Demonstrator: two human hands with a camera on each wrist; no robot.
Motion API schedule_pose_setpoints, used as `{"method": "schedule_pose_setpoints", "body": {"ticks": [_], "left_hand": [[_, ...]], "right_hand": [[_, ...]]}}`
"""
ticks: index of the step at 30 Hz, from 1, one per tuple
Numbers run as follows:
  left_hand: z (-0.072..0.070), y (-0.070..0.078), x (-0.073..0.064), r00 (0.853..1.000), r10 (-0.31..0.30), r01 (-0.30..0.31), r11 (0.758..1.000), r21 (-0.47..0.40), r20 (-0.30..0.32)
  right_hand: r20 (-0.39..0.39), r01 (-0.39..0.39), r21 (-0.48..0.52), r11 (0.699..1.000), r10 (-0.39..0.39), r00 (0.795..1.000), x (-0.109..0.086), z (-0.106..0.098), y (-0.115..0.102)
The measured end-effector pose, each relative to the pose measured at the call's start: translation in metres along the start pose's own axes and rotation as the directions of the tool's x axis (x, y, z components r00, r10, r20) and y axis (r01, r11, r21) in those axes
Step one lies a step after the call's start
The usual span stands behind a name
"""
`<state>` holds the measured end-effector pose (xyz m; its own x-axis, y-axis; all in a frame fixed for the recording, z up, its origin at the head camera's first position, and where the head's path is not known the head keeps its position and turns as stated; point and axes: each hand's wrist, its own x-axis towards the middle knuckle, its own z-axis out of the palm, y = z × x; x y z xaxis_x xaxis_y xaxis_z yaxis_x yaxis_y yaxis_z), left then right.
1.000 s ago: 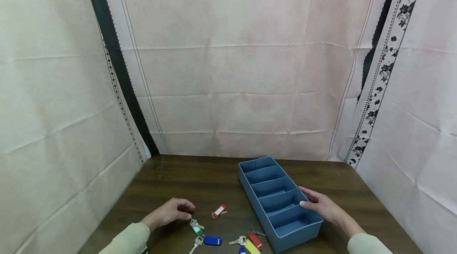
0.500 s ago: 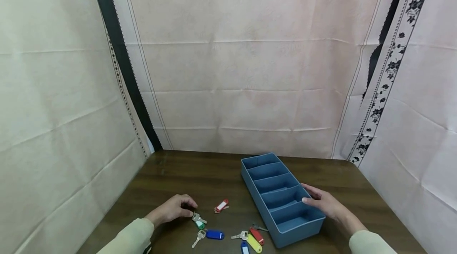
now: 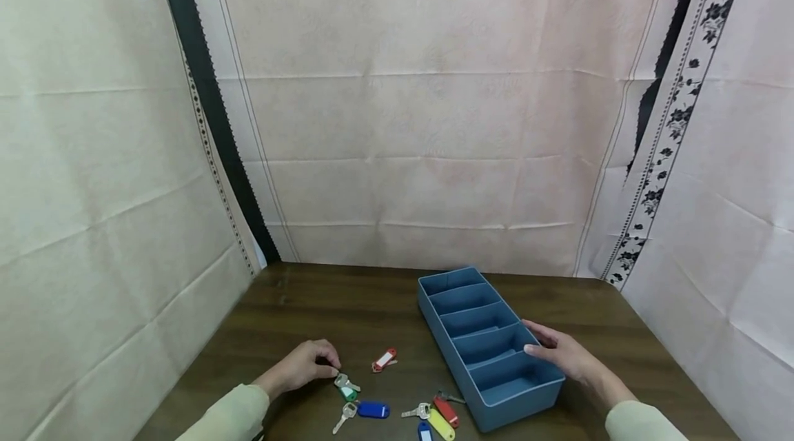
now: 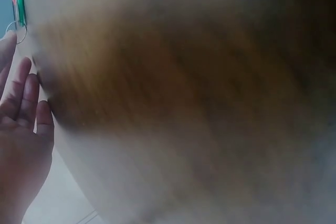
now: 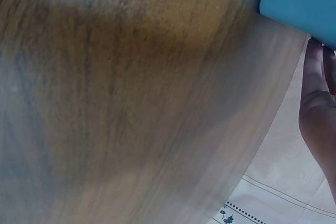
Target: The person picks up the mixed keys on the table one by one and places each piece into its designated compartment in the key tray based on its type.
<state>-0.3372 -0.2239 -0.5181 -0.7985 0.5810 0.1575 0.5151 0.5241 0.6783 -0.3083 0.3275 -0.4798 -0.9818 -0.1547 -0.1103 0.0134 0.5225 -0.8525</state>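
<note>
My left hand (image 3: 304,365) pinches the ring of a key set with a green key tag (image 3: 349,393) between thumb and forefinger, its keys on the table. In the left wrist view, the ring (image 4: 17,32) is at the fingertips, beside a green edge. My right hand (image 3: 567,360) holds the right rim of a blue divided box (image 3: 455,365), thumb over the rim and fingers along the outer side. In the right wrist view, fingers (image 5: 316,69) meet the box's wall (image 5: 299,3). The box has several compartments, and no keys are visible in them.
Right of the left hand lies a red key tag (image 3: 384,358). Nearer are a blue tag (image 3: 373,410) with a key (image 3: 345,418), and a cluster with a yellow tag (image 3: 441,424), a red tag (image 3: 446,412) and another blue tag (image 3: 424,432). Cloth (image 3: 397,117) hangs behind the table.
The left thumb and forefinger have come together at the green-tagged keys' ring. The head view has shifted slightly. The right hand and the box stay as they were.
</note>
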Motion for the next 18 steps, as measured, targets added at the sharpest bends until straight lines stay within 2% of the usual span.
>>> {"method": "schedule_pose_setpoints", "body": {"ticks": [5,11,14,18], "left_hand": [[0.0039,0.0003,-0.0024,1.000,0.017,-0.017,1.000,0.017,-0.006],[0.0022,-0.0022,-0.0012,1.000,0.025,-0.025,1.000,-0.005,0.005],[-0.0010,-0.0014,0.0011,1.000,0.013,-0.012,0.999,-0.036,0.021],[-0.0030,0.0009,0.0006,0.999,-0.038,0.040,0.996,-0.075,0.038]], "right_hand": [[0.004,-0.013,0.002,1.000,0.013,1.000,-0.0003,0.0017,-0.0007],[0.003,-0.006,-0.005,1.000,0.006,1.000,0.0008,0.0013,-0.0012],[-0.005,-0.012,-0.009,1.000,0.012,1.000,0.0009,0.0010,-0.0012],[-0.001,-0.017,-0.009,1.000,0.017,1.000,-0.0001,0.0016,0.0000]]}}
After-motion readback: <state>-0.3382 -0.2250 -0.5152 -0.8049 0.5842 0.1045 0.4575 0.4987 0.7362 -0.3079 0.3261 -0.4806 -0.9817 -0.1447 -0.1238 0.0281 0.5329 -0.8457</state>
